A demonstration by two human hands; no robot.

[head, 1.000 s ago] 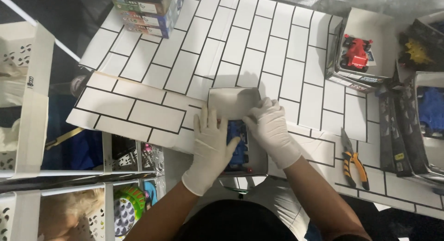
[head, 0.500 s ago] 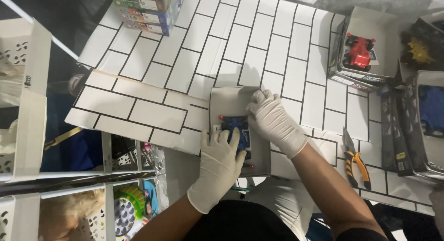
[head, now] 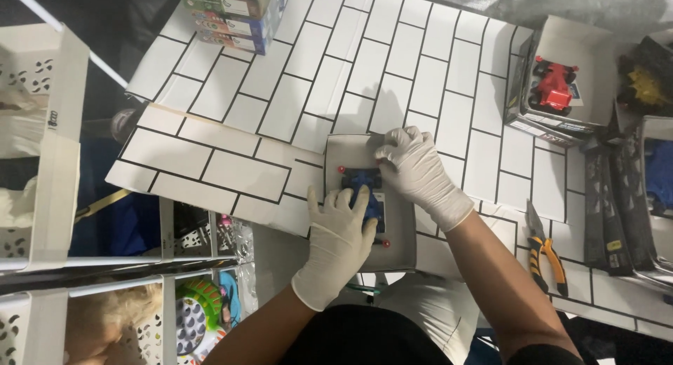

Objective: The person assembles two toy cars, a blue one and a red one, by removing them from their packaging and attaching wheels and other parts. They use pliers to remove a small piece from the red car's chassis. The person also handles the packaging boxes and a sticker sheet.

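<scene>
Grey card (head: 350,154) now flat on worktop (head: 294,77). Left hand (head: 341,228) has come down onto the blue toy (head: 364,183), fingers spread; right hand (head: 415,170) presses card's far edge, open.

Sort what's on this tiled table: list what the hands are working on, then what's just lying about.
In hand:
- grey card tray
- blue toy car lying on it
- left hand, gloved, on the car
- right hand, gloved, on the tray's top edge

Lying about:
- red toy car in its open box
- orange-handled pliers
- stacked boxes
</scene>
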